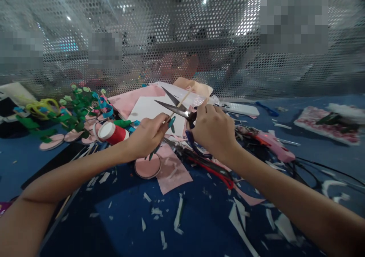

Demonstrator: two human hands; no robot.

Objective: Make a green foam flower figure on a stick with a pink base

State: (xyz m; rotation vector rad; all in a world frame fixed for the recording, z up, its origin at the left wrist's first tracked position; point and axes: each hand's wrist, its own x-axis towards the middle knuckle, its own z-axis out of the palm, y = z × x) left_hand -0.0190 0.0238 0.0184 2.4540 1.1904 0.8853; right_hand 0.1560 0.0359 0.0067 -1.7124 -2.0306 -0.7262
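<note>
Above the bench (119,211), with a thin stick (185,97) pinched in the left hand (151,132) and open-bladed scissors (173,108) gripped in the right hand (214,126) across it, seat the stick close to the pivot (187,113), pinch well back, and squeeze slowly to avoid splintering.

The scissors (173,108) are open, their two pointed metal blades spread apart, with a dark blue handle. A thin, pale stick (186,97) slants between the scissors' blades, its upper end reaching beyond them; dark green leaves (171,122) show near its lower part, just below the scissors' blades.
</note>
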